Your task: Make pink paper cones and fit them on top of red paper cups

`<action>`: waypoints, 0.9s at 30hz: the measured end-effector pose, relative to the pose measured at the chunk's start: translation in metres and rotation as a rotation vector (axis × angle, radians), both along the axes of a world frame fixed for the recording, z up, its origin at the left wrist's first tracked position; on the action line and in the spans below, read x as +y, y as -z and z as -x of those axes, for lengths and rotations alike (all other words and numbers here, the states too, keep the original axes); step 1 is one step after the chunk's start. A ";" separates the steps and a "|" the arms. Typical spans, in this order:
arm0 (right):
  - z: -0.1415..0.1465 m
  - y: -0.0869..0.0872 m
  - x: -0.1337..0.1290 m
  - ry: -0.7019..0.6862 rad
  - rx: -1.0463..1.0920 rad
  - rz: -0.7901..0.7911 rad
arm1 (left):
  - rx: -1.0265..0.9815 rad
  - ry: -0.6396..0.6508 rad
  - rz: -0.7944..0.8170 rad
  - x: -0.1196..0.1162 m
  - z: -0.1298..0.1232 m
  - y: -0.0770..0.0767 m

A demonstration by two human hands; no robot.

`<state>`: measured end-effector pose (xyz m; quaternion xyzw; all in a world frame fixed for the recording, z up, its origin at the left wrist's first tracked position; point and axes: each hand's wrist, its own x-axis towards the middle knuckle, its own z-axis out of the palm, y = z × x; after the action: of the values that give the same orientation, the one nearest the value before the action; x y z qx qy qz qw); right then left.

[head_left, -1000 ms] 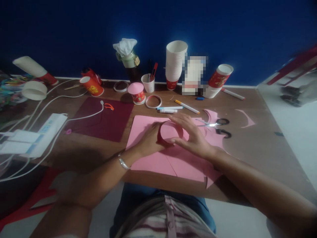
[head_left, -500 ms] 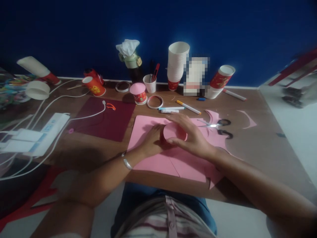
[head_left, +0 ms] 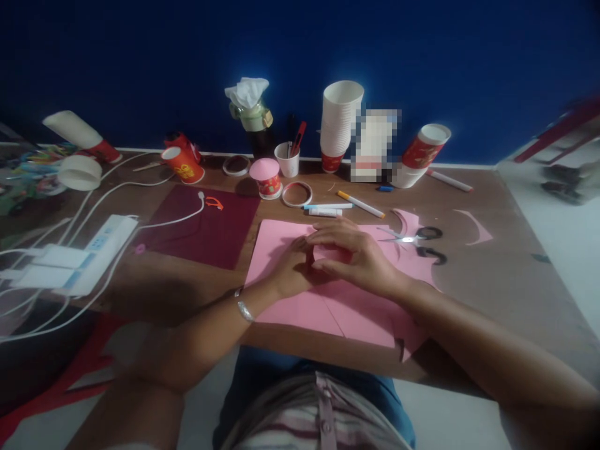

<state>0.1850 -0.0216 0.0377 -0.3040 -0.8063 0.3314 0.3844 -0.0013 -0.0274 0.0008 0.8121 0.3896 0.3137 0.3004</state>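
A small round pink paper piece (head_left: 332, 254) is mostly covered by my two hands, above pink sheets (head_left: 300, 309) on the table. My left hand (head_left: 296, 269) is wrapped round its left side, and part of what lies in that palm is hidden. From the right, my right hand (head_left: 359, 253) curves over the top, thumb at the near edge and fingers at the far edge. Black-handled scissors (head_left: 407, 239) lie open on pink offcuts to the right. Behind the hands stands a red cup with a pink cone top (head_left: 265, 179).
Along the wall are a tall stack of white cups (head_left: 338, 119), a pen cup (head_left: 288, 164), a red-and-white cup pair (head_left: 424, 156) and an orange cup (head_left: 184, 165). Markers (head_left: 360, 204) and tape rolls (head_left: 297, 194) lie nearer. Cables and a power strip (head_left: 100, 253) occupy the left.
My right hand has closed further over the pink round piece, covering more of it. The whole view has shifted slightly, with the table's things a little further right.
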 end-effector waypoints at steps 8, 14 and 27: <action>-0.002 0.003 0.000 0.012 -0.009 -0.005 | 0.092 0.026 0.013 0.001 0.000 -0.009; -0.004 0.001 0.000 0.000 -0.012 -0.033 | 0.075 0.022 0.029 0.000 0.001 -0.008; -0.015 0.012 0.001 0.360 0.095 -0.018 | -0.005 -0.122 0.120 -0.006 0.008 -0.019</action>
<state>0.1999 -0.0207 0.0259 -0.4238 -0.7228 0.2638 0.4779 -0.0092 -0.0332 0.0197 0.7666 0.4559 0.3093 0.3299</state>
